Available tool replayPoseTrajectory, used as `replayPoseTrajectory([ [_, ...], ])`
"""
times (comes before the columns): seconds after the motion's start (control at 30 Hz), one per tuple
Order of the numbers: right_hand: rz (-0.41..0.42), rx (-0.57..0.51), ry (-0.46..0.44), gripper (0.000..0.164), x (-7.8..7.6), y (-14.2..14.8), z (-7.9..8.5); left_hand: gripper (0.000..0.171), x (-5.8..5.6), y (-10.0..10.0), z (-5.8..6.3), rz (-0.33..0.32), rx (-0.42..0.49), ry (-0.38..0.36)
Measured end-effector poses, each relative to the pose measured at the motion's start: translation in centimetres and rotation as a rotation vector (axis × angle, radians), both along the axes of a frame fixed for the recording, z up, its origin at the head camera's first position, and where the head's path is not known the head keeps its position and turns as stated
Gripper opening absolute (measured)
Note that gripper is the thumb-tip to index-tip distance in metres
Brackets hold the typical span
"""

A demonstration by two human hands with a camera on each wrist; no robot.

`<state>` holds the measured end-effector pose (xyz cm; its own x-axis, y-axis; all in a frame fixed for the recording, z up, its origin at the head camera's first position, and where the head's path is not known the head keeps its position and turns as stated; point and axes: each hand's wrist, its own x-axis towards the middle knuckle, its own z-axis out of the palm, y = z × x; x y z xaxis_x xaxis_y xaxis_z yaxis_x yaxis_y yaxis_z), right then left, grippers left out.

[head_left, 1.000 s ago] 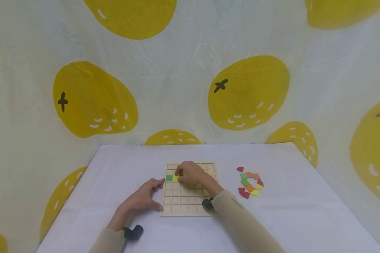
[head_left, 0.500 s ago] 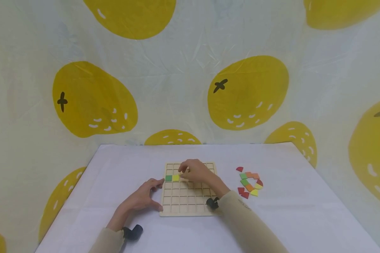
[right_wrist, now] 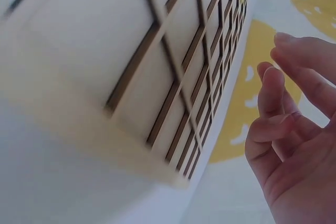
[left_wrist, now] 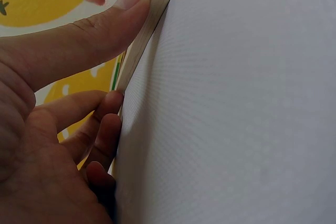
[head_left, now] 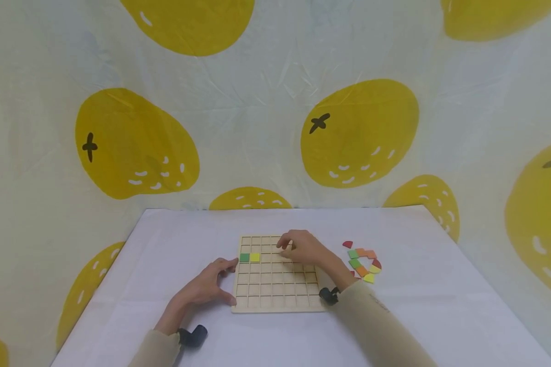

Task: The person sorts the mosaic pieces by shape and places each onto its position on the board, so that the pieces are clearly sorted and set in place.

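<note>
A pale wooden grid board (head_left: 277, 290) lies on the white table. A green square tile (head_left: 244, 258) and a yellow square tile (head_left: 255, 257) sit side by side in its cells at the left. My left hand (head_left: 206, 283) touches the board's left side, thumb at the near corner and fingertips farther up. In the left wrist view, the thumb (left_wrist: 100, 38) presses the board's edge (left_wrist: 157, 22). Above the board's far right part is my right hand (head_left: 305, 247), its fingers loosely bent. Nothing shows between the right fingers (right_wrist: 273, 90) in the right wrist view.
Right of the board lies a loose group of small pieces: red quarter-rounds (head_left: 347, 244), orange tiles (head_left: 371, 254), green tiles (head_left: 353, 254) and a yellow piece (head_left: 369, 278). My right forearm partly hides the nearest red ones. A fruit-patterned curtain (head_left: 257, 127) hangs behind the table.
My right hand has let go of the yellow tile and moved right across the board, away from it. My left hand stays at the board's left side.
</note>
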<state>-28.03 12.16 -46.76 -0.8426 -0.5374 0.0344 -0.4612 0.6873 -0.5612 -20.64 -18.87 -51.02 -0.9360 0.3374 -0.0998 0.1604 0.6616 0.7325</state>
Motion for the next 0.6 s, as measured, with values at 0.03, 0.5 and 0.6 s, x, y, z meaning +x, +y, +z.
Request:
replayPoseTrajectory([
  [0.03, -0.002, 0.006, -0.001, 0.02, 0.0, 0.3, 0.0, 0.109, 0.0, 0.0, 0.0, 0.0, 0.0, -0.002],
  [0.5, -0.046, -0.02, 0.02, 0.021, 0.4, 4.7, -0.2, 0.109, 0.1, 0.1, 0.1, 0.013, 0.002, -0.014],
  [0.6, -0.067, -0.024, 0.013, 0.022, 0.4, 5.6, -0.2, 0.109, 0.1, 0.1, 0.1, 0.016, -0.004, -0.021],
])
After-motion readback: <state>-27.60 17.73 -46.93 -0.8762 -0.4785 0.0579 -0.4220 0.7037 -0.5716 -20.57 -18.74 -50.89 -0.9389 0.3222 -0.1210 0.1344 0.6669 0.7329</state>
